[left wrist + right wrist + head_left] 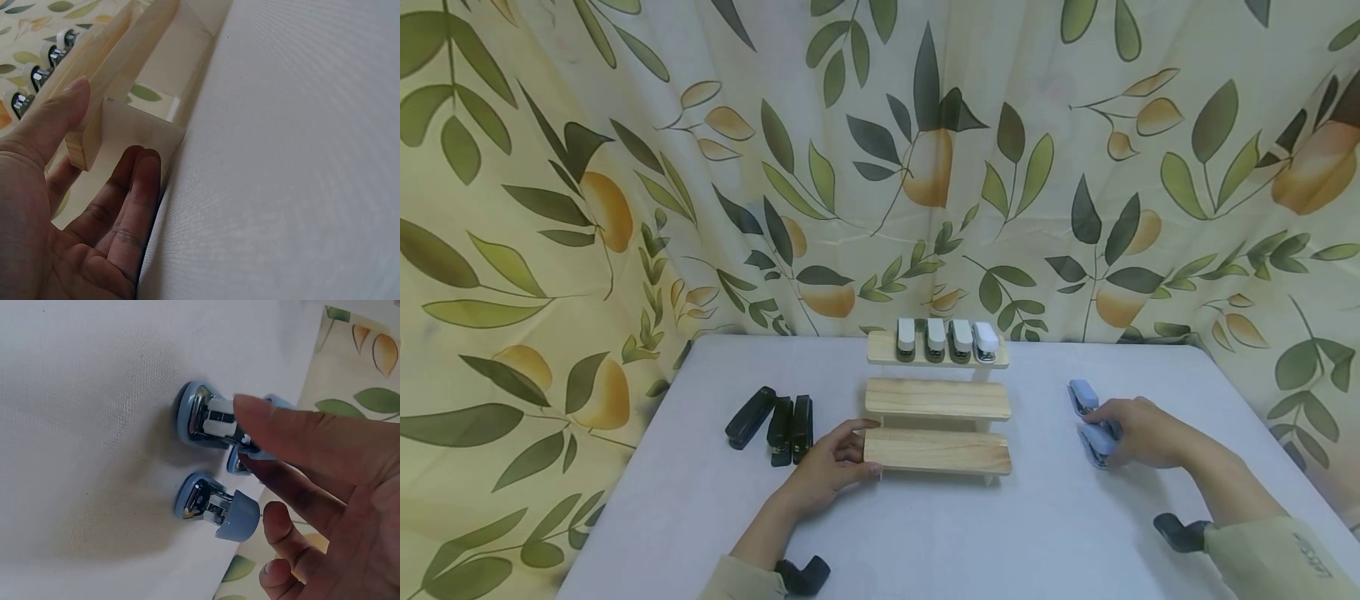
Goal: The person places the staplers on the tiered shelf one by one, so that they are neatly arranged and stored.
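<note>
A three-tiered wooden display stand (937,451) stands mid-table. My left hand (822,472) grips the left end of its lowest board; in the left wrist view the thumb lies on the board (85,145) and other fingers are by the pale side support (140,128). On the right, my right hand (1150,435) pinches a small light-blue stapler (1097,443) between thumb and fingers. Another blue stapler (1082,397) lies just behind it. The right wrist view shows the pinched stapler (215,419), a second one (237,517), and part of a further blue one behind the fingers.
Several white-topped staplers (960,340) stand in a row on the top tier. Three black staplers (781,429) lie left of the stand. A white cloth covers the table (940,542), and a leaf-patterned curtain (880,167) hangs behind it.
</note>
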### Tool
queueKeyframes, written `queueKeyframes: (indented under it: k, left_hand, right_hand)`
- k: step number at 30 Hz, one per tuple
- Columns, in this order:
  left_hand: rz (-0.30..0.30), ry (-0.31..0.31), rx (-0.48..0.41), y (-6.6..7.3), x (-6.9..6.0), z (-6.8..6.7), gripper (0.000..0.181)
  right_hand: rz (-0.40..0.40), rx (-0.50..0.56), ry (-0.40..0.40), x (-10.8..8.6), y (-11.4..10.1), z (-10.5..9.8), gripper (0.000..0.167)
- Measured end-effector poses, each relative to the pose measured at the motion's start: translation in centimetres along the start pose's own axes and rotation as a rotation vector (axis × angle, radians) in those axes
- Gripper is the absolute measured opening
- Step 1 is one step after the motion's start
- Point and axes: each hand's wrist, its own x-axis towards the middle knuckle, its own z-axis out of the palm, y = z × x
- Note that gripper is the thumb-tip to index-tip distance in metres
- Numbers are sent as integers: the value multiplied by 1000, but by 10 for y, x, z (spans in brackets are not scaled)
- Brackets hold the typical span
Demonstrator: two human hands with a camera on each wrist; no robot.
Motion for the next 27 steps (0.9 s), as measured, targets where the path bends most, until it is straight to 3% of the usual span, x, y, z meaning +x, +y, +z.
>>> queueKeyframes:
  k: [7,20,27]
  left_hand:
    - [11,-9,-10,-1,0,0,63]
    - [10,-9,-14,0,-1,1,64]
    - [10,-9,-12,1,-1,1,64]
  right_hand:
    - [-12,-3,23,2,2,1,69]
    - [47,-5,1,7,3,3,75]
    - [48,-5,30,6,-1,5,76]
